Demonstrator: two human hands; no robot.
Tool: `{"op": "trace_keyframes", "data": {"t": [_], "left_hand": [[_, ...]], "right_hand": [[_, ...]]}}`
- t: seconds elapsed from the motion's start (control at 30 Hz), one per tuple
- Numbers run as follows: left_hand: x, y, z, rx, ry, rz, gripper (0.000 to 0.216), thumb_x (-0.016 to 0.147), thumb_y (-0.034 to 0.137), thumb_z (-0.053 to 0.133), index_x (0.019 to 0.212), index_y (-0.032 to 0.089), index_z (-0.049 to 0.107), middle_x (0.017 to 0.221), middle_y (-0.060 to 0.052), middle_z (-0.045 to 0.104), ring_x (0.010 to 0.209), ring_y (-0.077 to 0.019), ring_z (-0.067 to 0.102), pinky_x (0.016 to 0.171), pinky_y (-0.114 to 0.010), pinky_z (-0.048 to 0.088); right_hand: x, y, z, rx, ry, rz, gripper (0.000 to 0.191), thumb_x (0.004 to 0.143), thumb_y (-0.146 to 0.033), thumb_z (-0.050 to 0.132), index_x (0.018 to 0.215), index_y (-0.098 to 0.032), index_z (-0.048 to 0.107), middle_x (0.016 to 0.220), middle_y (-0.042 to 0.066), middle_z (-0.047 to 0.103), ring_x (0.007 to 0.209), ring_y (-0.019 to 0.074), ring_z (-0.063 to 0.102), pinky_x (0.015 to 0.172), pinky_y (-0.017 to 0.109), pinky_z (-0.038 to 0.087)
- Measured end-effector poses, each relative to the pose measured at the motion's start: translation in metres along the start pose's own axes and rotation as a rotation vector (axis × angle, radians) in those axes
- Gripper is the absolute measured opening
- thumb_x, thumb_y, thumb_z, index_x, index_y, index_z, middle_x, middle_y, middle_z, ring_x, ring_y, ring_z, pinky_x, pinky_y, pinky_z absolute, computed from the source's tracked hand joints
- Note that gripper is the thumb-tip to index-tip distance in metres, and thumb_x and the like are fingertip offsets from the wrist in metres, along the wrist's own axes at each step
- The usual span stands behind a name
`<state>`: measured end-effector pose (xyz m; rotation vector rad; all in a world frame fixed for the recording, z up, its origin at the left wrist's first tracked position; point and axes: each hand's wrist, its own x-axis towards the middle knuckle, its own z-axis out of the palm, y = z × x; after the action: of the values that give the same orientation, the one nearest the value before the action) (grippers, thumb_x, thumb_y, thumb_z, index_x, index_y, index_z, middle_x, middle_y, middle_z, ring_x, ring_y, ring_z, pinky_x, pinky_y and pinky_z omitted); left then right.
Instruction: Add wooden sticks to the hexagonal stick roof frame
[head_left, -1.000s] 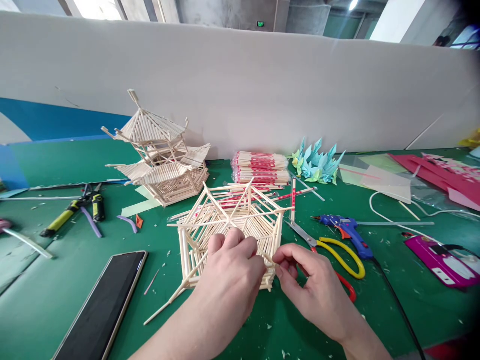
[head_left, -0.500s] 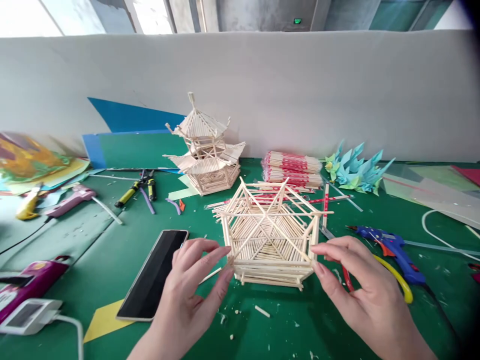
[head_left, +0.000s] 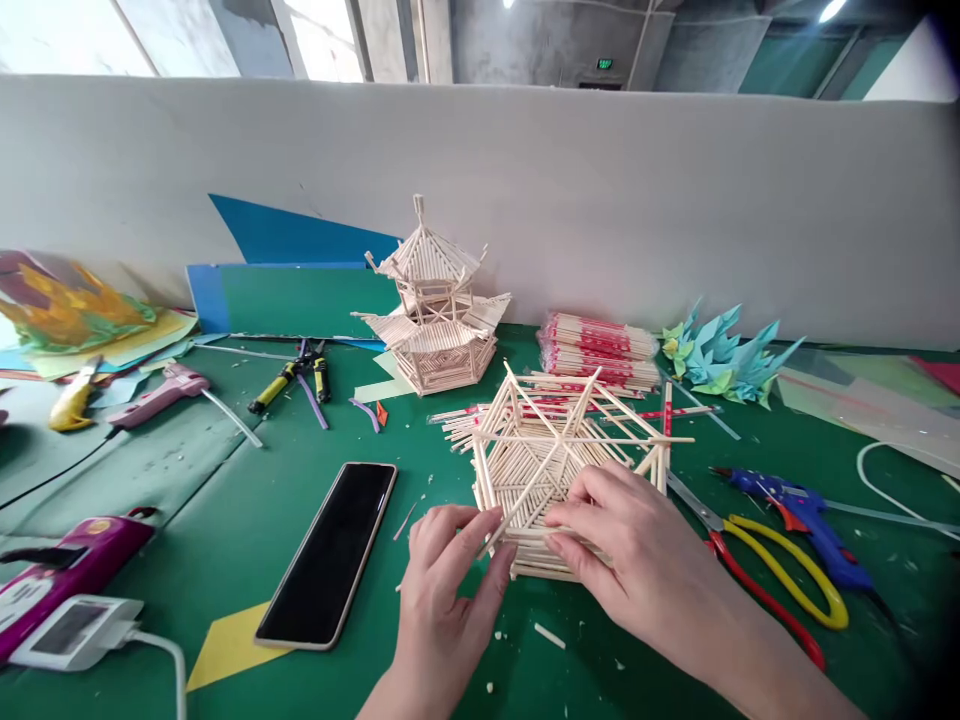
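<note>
A six-sided model built of thin wooden sticks (head_left: 525, 480) stands on the green table, with long sticks crossing over its open top. At its front left corner, my left hand (head_left: 454, 590) pinches the lower end of a slanting wooden stick (head_left: 527, 492) between thumb and forefinger. My right hand (head_left: 626, 530) reaches across the front right of the model, covering part of it. Its fingers are curled, with thumb and forefinger close together near the front edge. Whatever lies between those fingertips is too small to make out.
Behind stands a stick pagoda (head_left: 431, 330), beside bundled sticks (head_left: 600, 345) and blue folded paper (head_left: 724, 350). Scissors (head_left: 787, 560) and a blue glue gun (head_left: 802, 520) lie right. A phone (head_left: 330, 555), pliers (head_left: 289, 380), pink glue gun (head_left: 161, 395) and power strip (head_left: 82, 570) lie left.
My right hand has left the model's right front corner and moved left over its front. My left hand stays at the left corner, now pinching a stick's end. The view has shifted slightly.
</note>
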<state>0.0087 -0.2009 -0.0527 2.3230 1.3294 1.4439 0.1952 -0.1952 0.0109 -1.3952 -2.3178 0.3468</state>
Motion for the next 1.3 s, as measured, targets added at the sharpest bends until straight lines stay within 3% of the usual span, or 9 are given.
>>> {"op": "trace_keyframes", "data": {"t": [0.17, 1.3], "left_hand": [[0.003, -0.003, 0.001, -0.004, -0.002, 0.039, 0.017, 0.081, 0.011, 0.060, 0.098, 0.015, 0.059, 0.083, -0.005, 0.057, 0.072, -0.0158, 0.058, 0.059, -0.028, 0.050], [0.003, -0.006, -0.001, 0.044, 0.034, 0.084, 0.014, 0.082, 0.011, 0.058, 0.095, 0.015, 0.062, 0.080, -0.004, 0.056, 0.069, -0.0150, 0.057, 0.058, -0.029, 0.050]], "right_hand": [[0.002, -0.001, 0.003, 0.006, -0.003, -0.021, 0.020, 0.087, -0.016, 0.051, 0.068, -0.019, 0.058, 0.074, 0.001, 0.051, 0.076, 0.0164, 0.047, 0.068, 0.031, 0.038], [0.003, 0.002, 0.012, 0.046, 0.078, -0.067, 0.024, 0.087, -0.013, 0.050, 0.064, -0.018, 0.057, 0.070, 0.001, 0.053, 0.072, 0.0147, 0.048, 0.063, 0.028, 0.037]]}}
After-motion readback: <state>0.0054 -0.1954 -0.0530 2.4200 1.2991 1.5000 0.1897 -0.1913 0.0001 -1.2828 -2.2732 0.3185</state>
